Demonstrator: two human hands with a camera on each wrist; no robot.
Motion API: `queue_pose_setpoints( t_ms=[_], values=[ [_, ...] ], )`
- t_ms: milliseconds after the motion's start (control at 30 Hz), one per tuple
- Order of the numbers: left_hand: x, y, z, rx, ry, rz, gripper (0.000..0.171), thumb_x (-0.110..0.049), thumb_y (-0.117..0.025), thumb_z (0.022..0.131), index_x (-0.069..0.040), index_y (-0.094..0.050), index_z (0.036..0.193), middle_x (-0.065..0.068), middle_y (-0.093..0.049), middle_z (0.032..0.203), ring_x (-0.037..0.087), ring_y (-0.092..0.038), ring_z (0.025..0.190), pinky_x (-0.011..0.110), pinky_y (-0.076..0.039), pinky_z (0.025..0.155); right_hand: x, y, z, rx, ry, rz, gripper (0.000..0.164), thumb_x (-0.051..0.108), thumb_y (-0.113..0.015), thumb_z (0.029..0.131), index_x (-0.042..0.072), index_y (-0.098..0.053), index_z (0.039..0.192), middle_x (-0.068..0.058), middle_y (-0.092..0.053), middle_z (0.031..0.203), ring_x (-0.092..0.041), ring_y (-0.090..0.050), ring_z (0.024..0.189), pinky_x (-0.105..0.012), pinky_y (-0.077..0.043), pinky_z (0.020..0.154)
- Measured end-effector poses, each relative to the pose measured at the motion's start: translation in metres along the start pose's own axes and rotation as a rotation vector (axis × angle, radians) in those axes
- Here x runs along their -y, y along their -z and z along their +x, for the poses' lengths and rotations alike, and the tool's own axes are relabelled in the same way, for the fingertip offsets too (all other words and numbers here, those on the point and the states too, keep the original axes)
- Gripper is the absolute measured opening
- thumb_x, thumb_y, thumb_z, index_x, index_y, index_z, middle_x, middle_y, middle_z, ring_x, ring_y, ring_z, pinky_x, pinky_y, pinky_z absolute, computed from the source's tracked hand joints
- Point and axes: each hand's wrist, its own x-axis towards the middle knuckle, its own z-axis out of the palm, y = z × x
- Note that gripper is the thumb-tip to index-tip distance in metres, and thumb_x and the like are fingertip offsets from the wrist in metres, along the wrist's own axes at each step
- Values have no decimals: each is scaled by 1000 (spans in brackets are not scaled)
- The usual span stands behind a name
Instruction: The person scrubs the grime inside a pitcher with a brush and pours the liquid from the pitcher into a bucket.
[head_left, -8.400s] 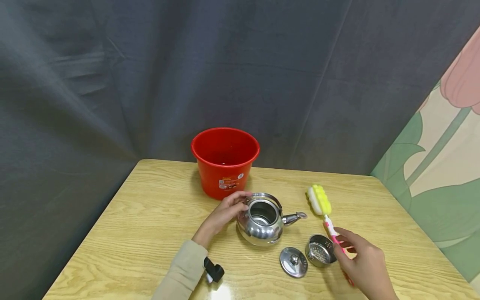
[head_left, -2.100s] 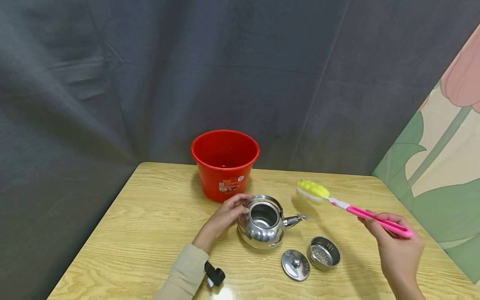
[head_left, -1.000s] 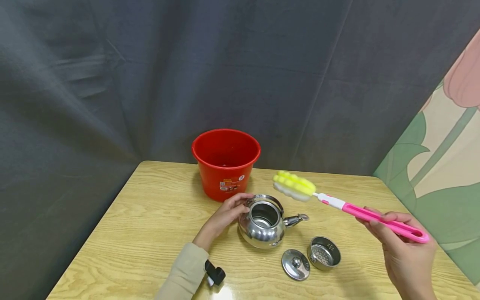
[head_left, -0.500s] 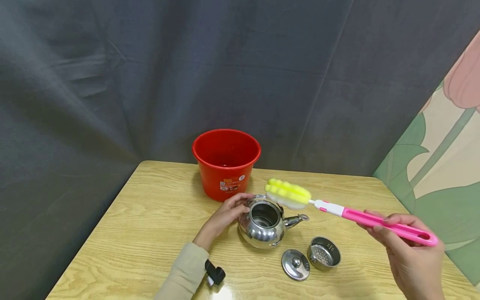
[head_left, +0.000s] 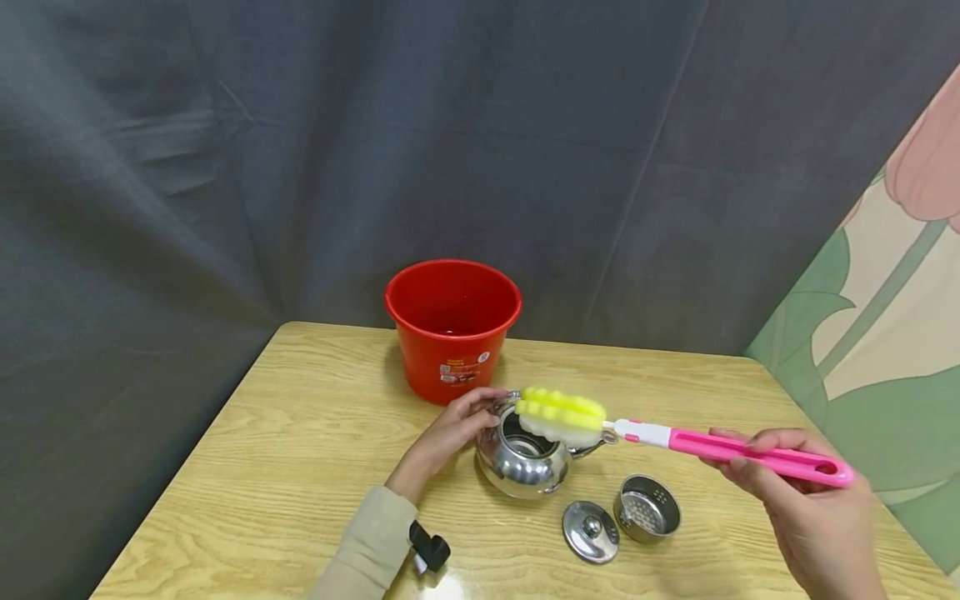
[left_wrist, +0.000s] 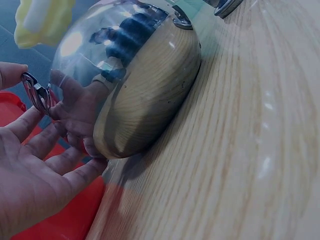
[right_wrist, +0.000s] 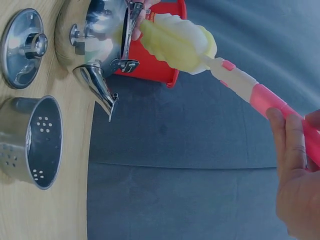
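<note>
A stainless steel kettle (head_left: 517, 473) stands lidless on the table, its spout toward the right. My left hand (head_left: 456, 423) holds it at its left side; in the left wrist view the thumb and index finger are at the folded handle (left_wrist: 38, 94) and the other fingertips rest on the shiny body. My right hand (head_left: 806, 492) grips the pink handle of a sponge brush (head_left: 757, 454), raised above the table. Its yellow and white sponge head (head_left: 561, 415) is over the kettle's mouth, hiding part of the opening and of the raised handle.
A red bucket (head_left: 450, 367) stands behind the kettle. In front and to the right lie a round metal lid (head_left: 591, 532) with a knob and a perforated strainer cup (head_left: 637, 525). A dark curtain (head_left: 480, 150) hangs behind the wooden table (head_left: 262, 467).
My right hand has picked the sponge brush up off the table and brought its head leftward, then down over the kettle's mouth. The left hand and kettle have stayed in place.
</note>
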Motion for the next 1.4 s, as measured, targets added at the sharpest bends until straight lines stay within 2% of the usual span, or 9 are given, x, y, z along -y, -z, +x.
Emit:
queue_pose_setpoints(
  t_ms=[267,567,833,1233,1400],
  values=[
    [-1,-3,1,7,0,1,45,-11,-55,92,-4,-51,136,9,-51,136,22,-48,118,33,-40,97,-2,-2,1,49,-17,-39,30,-34,-42,82,-12,-58,95,-23,-69,97,-32,-68,96,-40,-51,77],
    [-1,-3,1,2,-1,8,44,-9,-54,92,-4,-51,136,9,-51,135,22,-49,115,31,-41,93,0,-11,2,0,-62,-159,23,-30,-50,82,-10,-57,92,-20,-71,95,-27,-69,93,-40,-50,75],
    [0,-2,1,6,-3,8,44,-9,-55,92,-4,-51,135,10,-51,135,22,-49,115,30,-41,91,1,-13,1,4,-75,-211,21,-29,-53,81,-11,-56,91,-21,-71,96,-27,-69,92,-39,-50,75],
    [-2,-4,0,-1,7,12,43,-10,-56,92,-4,-52,134,9,-52,135,22,-48,117,32,-40,96,3,-12,4,-23,-134,-398,15,-19,-62,83,-8,-58,93,-15,-72,97,-21,-69,92,-26,-54,76],
    [-1,-4,0,0,-7,-1,43,-10,-56,91,-2,-52,134,10,-51,135,22,-48,117,31,-40,95,4,-16,11,5,-136,-410,14,-17,-63,83,-8,-58,93,-14,-72,96,-19,-70,89,-25,-54,75]
  ],
)
